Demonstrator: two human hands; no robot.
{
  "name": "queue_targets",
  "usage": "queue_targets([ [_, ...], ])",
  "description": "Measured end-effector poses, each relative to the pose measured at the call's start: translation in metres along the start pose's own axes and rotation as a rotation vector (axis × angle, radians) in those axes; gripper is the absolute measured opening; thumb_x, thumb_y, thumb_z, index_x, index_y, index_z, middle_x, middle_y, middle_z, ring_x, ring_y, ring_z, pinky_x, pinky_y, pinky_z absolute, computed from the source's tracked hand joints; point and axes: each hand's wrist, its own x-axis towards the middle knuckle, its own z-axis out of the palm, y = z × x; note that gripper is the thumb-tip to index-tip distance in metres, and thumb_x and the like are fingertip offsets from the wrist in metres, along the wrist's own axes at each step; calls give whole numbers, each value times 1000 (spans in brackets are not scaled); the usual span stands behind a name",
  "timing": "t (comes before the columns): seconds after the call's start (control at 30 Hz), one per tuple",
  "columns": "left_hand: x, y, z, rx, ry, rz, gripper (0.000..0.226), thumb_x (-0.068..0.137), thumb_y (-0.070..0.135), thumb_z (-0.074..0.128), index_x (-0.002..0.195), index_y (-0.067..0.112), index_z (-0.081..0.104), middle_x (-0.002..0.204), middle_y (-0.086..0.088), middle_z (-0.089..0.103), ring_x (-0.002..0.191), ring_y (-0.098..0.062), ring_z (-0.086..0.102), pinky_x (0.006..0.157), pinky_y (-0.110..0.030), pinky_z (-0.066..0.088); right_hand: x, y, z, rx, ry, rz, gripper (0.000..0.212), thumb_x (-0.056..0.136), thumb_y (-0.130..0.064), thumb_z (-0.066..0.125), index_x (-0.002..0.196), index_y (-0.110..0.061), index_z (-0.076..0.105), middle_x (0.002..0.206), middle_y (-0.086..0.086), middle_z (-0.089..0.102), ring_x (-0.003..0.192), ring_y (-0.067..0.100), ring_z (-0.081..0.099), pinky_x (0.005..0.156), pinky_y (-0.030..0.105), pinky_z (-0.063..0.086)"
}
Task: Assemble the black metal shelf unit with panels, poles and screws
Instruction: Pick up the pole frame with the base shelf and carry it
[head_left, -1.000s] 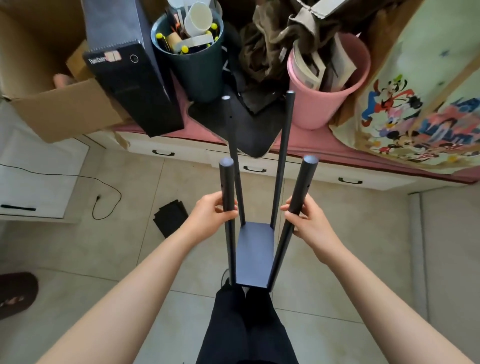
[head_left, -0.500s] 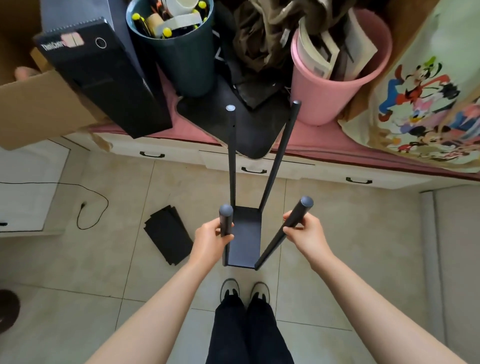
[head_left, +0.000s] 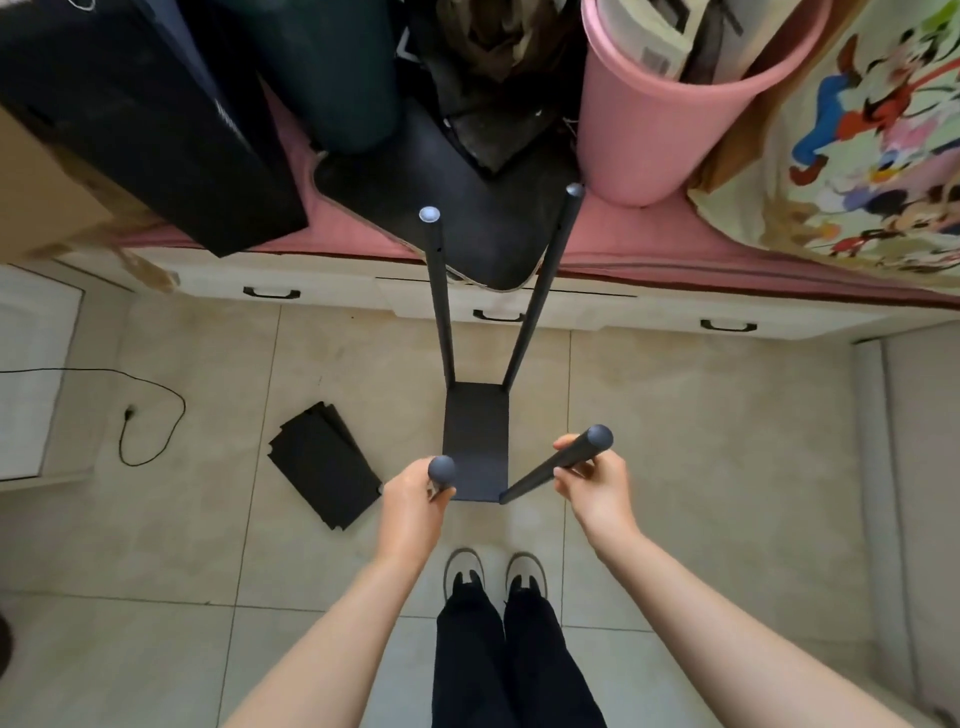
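Poles (head_left: 440, 291) and base panel (head_left: 475, 441) — matt black, grey end caps. Spare panels (head_left: 324, 465) on floor: black. Floor tiles (head_left: 701, 441) beige, faintly mottled. Bucket (head_left: 654, 130) pink. Bed cover (head_left: 675, 244) pink; cloth (head_left: 857, 156) cream with multicoloured cartoon print. Trousers (head_left: 509, 665) black.

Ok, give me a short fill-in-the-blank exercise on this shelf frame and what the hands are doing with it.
1. The frame has ____ poles rising from the bottom panel.
2. The left hand and right hand each grip one ____.
3. The stack of spare black panels lies on the ____.
4. The bucket behind the frame is ____.

Missing words: four; pole; floor; pink
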Motion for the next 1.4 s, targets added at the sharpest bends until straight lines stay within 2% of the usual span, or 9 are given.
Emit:
queue_targets([
  [0.2,5,-10,15,-74,55,-37,20,94,6,67,108,18,72,103,2,69,100,-22,65,89,-35,54,7,20,7,-49,25,3,35,88,15,58,92,-19,67,106,13,66,105,31,64,95,50,53],
  [0.33,7,-15,21,-32,35,22,29,93,1,64,95,30,67,94,9,66,92,-19,63,79,-28,48,10,30,19,-76,21,-25,30,89,12,59,99,-15,68,104,9,66,104,29,62,93,49,53],
  [0.47,6,-24,19,25,-1,4,21,93,7,64,108,20,72,107,3,70,99,-21,64,86,-33,53,6,38,17,-169,-20,-95,29,90,7,61,95,-22,65,95,-3,65,94,19,61,79,26,44],
  [0.57,-3,-32,16,64,-83,7,32,94,17,69,126,18,67,120,2,68,109,-18,62,98,-34,51,-2,45,8,-220,-54,-128,24,90,-2,66,95,-26,64,91,-13,64,86,10,60,70,13,42],
  [0.67,-16,-40,18,157,-165,63,38,93,22,71,130,20,64,122,3,67,110,-16,62,98,-29,50,-12,57,-3,-227,-80,-140,20,89,-9,70,99,-26,63,92,-11,66,86,5,60,64,2,42],
  [1.0,-52,-57,19,216,-198,118,41,92,24,73,131,20,63,127,5,64,115,-16,60,98,-27,49,-32,84,-20,-337,-165,-75,28,87,-14,75,112,-23,64,107,-1,65,97,15,60,69,5,42],
  [1.17,-52,-62,13,180,-114,59,36,91,22,73,126,23,64,116,4,66,103,-17,61,92,-32,54,-41,89,-22,-444,-219,-79,35,87,-21,76,119,-23,63,110,-2,63,101,16,59,83,19,46],
  [1.37,-58,-66,8,144,-115,59,37,91,21,74,127,26,64,111,7,64,100,-14,60,87,-26,53,-52,85,-25,-472,-188,-120,34,91,-13,69,123,-19,61,110,0,62,97,15,59,66,5,43],
  [1.4,-62,-66,7,134,-102,58,37,91,21,73,127,25,64,111,7,64,101,-14,61,88,-27,53,-55,82,-26,-486,-191,-132,35,92,-11,67,125,-18,61,112,0,62,98,15,58,69,6,44],
])
